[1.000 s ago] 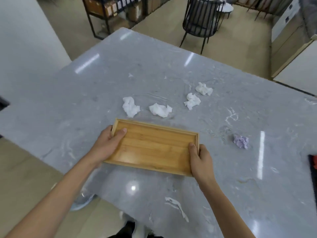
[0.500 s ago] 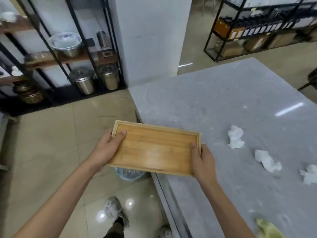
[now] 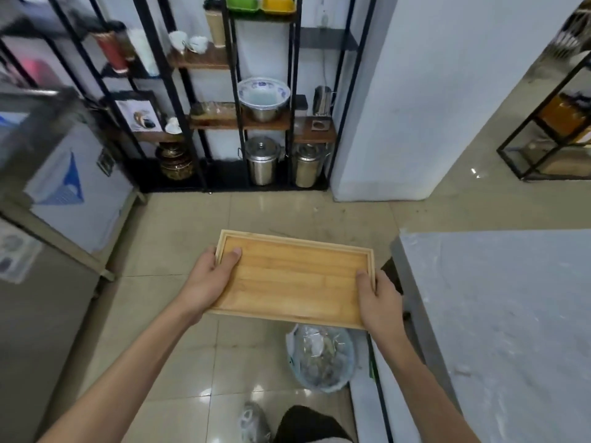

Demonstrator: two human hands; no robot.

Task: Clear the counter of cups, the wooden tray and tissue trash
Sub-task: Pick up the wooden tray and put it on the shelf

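Both hands, left hand [image 3: 211,281] and right hand [image 3: 379,300], hold wooden tray [image 3: 292,278] above floor.

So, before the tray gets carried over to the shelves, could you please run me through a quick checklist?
1. Left hand grips the wooden tray, thumb on top: ok.
2. Right hand grips the opposite short end: ok.
3. Tray empty, nothing to slide off: ok.
4. Tray off the counter: ok.
5. Floor ahead toward the shelf rack unobstructed: ok; trash bin sits below the tray.
6. Free shelf space for the tray: cannot tell.
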